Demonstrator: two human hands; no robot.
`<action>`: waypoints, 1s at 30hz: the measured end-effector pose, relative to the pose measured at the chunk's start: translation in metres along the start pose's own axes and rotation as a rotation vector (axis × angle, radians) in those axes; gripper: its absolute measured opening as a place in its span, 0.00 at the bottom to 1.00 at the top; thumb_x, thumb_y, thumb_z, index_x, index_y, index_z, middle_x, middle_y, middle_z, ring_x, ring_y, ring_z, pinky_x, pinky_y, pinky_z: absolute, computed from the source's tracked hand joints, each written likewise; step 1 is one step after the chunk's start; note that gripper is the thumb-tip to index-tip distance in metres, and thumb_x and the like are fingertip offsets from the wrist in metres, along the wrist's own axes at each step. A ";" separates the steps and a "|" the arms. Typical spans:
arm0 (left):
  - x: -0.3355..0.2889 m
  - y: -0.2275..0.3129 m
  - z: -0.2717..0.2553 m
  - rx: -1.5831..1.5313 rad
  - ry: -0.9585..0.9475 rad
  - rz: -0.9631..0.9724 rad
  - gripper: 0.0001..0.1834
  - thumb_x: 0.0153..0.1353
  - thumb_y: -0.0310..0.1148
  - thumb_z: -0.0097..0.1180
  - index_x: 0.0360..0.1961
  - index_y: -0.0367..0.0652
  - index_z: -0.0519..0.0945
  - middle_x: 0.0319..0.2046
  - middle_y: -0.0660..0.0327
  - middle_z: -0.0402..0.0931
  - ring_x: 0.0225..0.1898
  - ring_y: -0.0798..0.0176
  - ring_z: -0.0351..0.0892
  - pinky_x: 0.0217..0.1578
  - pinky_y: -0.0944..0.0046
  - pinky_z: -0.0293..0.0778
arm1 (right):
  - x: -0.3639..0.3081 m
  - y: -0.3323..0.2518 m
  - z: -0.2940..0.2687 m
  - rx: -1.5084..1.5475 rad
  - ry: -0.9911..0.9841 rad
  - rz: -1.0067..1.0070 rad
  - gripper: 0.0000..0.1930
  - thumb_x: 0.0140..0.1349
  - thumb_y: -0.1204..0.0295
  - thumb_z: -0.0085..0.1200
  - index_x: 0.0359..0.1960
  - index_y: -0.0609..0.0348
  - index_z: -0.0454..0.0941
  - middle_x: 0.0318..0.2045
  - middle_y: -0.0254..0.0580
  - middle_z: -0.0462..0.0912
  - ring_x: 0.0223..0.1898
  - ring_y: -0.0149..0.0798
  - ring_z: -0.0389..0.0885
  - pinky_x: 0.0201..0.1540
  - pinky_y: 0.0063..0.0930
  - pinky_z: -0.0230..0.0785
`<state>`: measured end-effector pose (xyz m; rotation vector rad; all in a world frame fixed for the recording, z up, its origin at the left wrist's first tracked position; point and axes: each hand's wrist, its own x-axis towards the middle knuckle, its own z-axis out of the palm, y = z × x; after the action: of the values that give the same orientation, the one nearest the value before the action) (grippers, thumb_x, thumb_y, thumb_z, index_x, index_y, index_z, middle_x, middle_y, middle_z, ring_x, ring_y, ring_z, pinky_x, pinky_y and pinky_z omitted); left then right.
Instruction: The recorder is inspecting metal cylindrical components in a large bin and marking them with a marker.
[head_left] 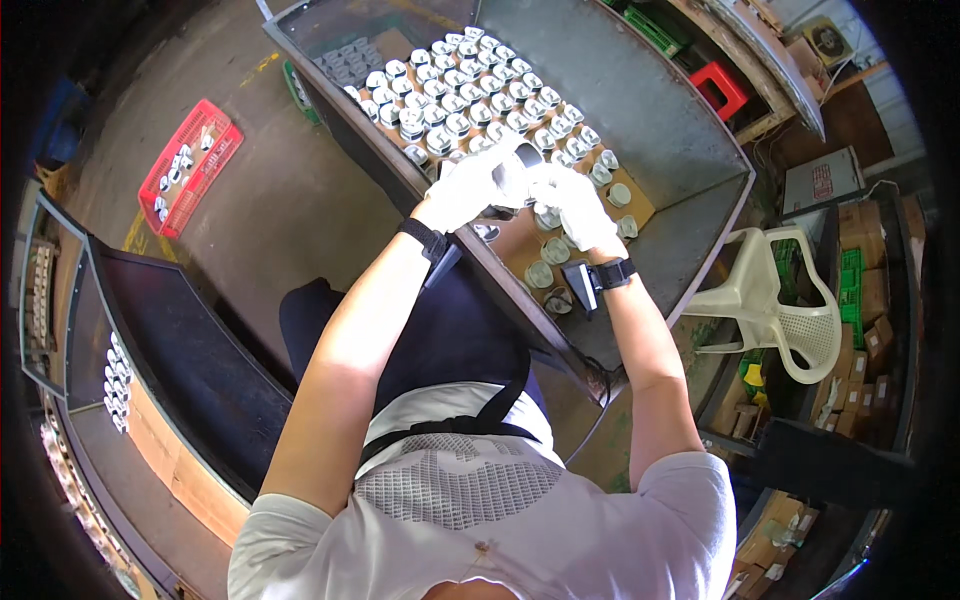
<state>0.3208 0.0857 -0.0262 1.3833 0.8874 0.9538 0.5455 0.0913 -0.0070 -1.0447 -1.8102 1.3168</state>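
Both my hands wear white gloves and meet above the near side of a metal-walled bench. My left hand [462,192] is closed round a short, shiny, piston-like metal part [511,178] with a dark round end. My right hand [574,204] is at its right side, fingers bent in against it; whether they grip the part or something small is hidden. Beyond my hands, many similar silver-and-white metal parts [457,124] stand in rows on brown cardboard [518,243]. Several more stand under and beside my right wrist, including a greyish one [539,274].
The bench's raised metal edge [543,318] runs close to my body. A red crate [198,170] with several parts sits on the floor at left. Another dark bench [190,350] curves along the left. A white plastic chair [775,290] and shelves with cartons [862,390] are at right.
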 end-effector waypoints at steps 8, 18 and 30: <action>0.000 0.017 0.007 0.108 0.026 0.156 0.53 0.43 0.38 0.79 0.69 0.33 0.64 0.58 0.55 0.75 0.59 0.60 0.74 0.62 0.61 0.69 | 0.007 -0.002 -0.007 -0.170 0.002 -0.048 0.15 0.69 0.69 0.54 0.52 0.65 0.82 0.42 0.38 0.86 0.44 0.30 0.80 0.51 0.26 0.72; -0.004 0.012 0.006 0.265 0.005 0.155 0.48 0.41 0.43 0.79 0.64 0.42 0.71 0.57 0.51 0.75 0.58 0.55 0.75 0.59 0.57 0.72 | 0.017 -0.015 0.000 0.078 0.122 0.087 0.20 0.73 0.64 0.48 0.57 0.66 0.79 0.47 0.37 0.85 0.46 0.31 0.81 0.50 0.25 0.72; -0.015 0.035 0.006 -0.288 -0.013 0.101 0.28 0.53 0.27 0.72 0.55 0.37 0.75 0.48 0.57 0.80 0.50 0.61 0.81 0.45 0.61 0.81 | 0.010 -0.008 -0.027 0.190 0.265 0.193 0.20 0.74 0.63 0.48 0.59 0.64 0.78 0.50 0.37 0.84 0.49 0.30 0.80 0.54 0.27 0.72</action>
<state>0.3202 0.0682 0.0081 1.1934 0.6455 1.1022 0.5622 0.1108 0.0088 -1.2469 -1.3896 1.3600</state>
